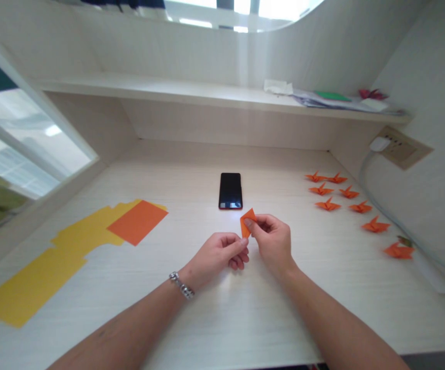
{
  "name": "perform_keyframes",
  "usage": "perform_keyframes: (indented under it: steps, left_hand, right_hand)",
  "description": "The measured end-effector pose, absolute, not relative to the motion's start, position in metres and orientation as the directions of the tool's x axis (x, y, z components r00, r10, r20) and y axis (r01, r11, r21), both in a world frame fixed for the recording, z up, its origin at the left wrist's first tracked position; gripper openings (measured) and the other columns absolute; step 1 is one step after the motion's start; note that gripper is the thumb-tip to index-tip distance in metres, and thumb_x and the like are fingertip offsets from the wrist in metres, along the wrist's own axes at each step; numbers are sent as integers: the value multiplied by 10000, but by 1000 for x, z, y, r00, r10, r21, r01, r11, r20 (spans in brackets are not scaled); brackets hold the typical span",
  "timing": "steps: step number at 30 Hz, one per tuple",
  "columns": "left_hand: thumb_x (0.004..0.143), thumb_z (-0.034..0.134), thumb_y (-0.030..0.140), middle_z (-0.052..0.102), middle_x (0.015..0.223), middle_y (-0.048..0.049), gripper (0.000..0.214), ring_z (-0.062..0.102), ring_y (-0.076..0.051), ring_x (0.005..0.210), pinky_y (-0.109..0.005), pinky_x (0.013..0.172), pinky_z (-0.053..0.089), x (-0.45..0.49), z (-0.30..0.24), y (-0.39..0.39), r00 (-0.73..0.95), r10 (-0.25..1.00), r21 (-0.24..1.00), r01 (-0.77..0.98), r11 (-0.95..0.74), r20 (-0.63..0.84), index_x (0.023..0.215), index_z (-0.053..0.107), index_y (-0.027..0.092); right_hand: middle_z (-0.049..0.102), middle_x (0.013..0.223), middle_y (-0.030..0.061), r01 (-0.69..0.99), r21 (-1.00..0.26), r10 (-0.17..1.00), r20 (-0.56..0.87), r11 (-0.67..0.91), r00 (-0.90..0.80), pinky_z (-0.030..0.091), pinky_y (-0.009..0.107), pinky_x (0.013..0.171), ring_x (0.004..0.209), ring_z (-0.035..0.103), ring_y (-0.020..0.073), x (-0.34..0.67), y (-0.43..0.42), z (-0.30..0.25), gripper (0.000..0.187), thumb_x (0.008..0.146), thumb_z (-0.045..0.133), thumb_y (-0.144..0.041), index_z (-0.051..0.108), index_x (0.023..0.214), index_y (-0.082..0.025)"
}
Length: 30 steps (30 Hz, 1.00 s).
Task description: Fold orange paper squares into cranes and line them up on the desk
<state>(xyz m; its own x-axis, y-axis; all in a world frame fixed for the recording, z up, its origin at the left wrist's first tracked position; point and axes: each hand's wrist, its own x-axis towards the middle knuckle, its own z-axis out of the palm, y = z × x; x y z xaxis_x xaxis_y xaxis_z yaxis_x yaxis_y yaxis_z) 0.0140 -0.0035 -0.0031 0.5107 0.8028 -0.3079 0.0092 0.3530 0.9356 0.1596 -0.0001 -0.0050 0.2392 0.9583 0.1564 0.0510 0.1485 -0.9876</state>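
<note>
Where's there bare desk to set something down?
Free: between the phone and the orange cranes; between the orange sheet and the phone. Crowded: left, yellow paper partly under the orange sheet; right, the orange cranes; centre, left hand and right hand holding the folded paper.

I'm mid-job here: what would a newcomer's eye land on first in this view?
Probably the small folded orange paper at the centre, pinched between the left hand and the right hand. Next, the eight folded orange birds grouped on the right side of the desk. On the left, a flat orange sheet stands out against the yellow paper beneath it.
</note>
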Motion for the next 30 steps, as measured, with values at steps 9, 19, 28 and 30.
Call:
perform_keyframes:
  steps: [9, 19, 28, 30]
  left_hand:
    - [796, 624, 336, 668, 657, -61, 242, 593, -109, 543, -218, 545, 458, 12, -1, -5, 550, 793, 959, 58, 276, -262, 678, 627, 124]
    - [741, 703, 248, 699, 800, -58, 292, 660, -160, 714, -263, 643, 522, 1, 0, 5, 320, 944, 960, -228, 164, -85, 1001, 601, 160]
    - [697, 713, 184, 698, 726, -41, 116, 653, -156, 664, -280, 630, 545, 1, -4, 8, 207, 975, 960, -251, 127, -75, 781, 654, 131]
    - [694, 710, 174, 701, 732, -44, 106, 656, -159, 679, -282, 642, 550, 1, -3, 8, 200, 978, 966, -231, 113, -67, 778, 664, 128]
  right_hand:
    - [651, 620, 19, -10, -991, 963, 124, 131, 237, 447, 257, 527, 549, 552, 137, 162, 2, -3, 184, 712, 704, -336, 699, 748, -156]
    - [677, 629, 29, -124, -992, 1000, 17, 20, 23, 449, 232, 508, 530, 560, 114, 161, 2, -7, 185, 648, 762, -302, 722, 737, -144]
    - [719, 710, 50, -326, -923, 977, -174, -205, -122, 541, 281, 618, 611, 647, 144, 167, 2, -3, 237, 564, 798, -256, 738, 769, -155]
    - [719, 725, 66, -342, -913, 972, -179, -223, -154, 540, 284, 624, 641, 654, 155, 169, 2, -3, 215, 615, 769, -287, 737, 773, -144]
